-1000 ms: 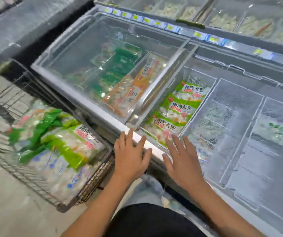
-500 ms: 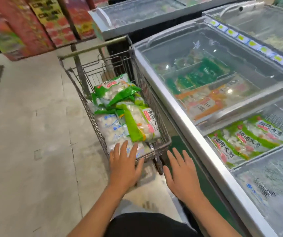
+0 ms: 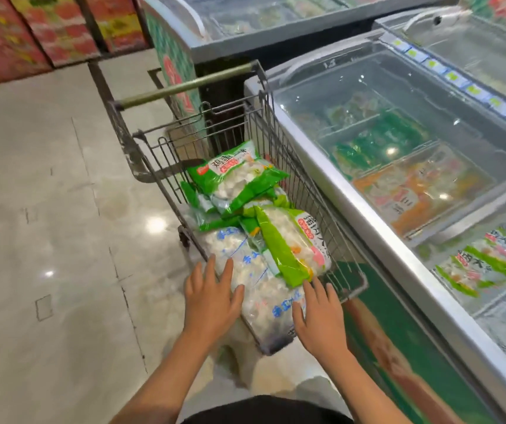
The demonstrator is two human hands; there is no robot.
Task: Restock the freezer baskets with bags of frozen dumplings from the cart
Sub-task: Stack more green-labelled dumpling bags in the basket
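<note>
Head view shows both hands with fingers spread straight over the near end of the wire cart. Left hand and right hand have an open grip, holding nothing. Between them lies a clear blue-printed dumpling bag; just beyond the right fingertips sits a green dumpling bag. Right of the hands stands the freezer.

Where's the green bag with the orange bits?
In the head view, the green bag lies in the cart, atop the clear bag, just beyond the right hand, left of the freezer.
</note>
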